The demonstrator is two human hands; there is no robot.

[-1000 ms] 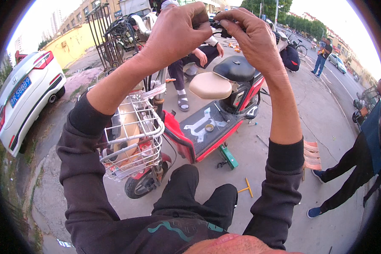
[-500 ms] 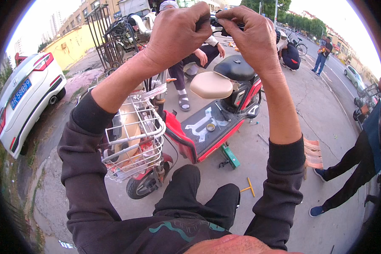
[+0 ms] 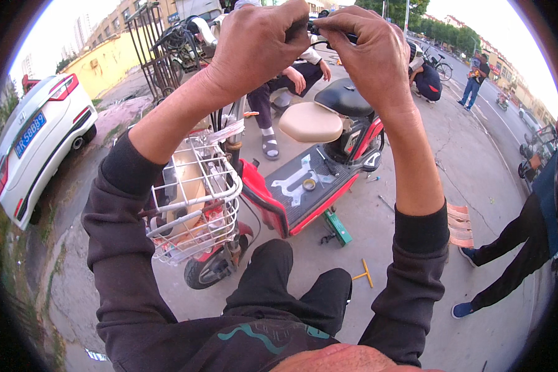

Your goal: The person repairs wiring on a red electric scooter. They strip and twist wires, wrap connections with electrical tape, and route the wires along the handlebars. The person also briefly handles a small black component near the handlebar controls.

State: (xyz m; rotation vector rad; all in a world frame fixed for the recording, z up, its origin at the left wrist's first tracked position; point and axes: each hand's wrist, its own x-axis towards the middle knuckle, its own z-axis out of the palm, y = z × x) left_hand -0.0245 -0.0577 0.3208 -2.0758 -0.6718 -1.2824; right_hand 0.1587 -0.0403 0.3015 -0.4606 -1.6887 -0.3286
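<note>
Both my hands are raised high, close together at the top edge. My left hand is closed, thumb and fingers pinched on something dark that its palm side hides. My right hand pinches a thin black cable-like piece that shows in the gap between the hands; its exact kind is too small to make out. Below them stands a red electric scooter with a white wire basket, a black seat and a beige seat pad. A roll of tape lies on its footboard.
A yellow T-handle wrench and a green tool-like block are on the pavement. One person sits beyond the scooter; another in dark trousers stands at right. A white car is parked at left.
My hands stay pinched at nearly the same spot, with only a slight shift. On the road at right, a silver car has moved toward the picture's edge.
</note>
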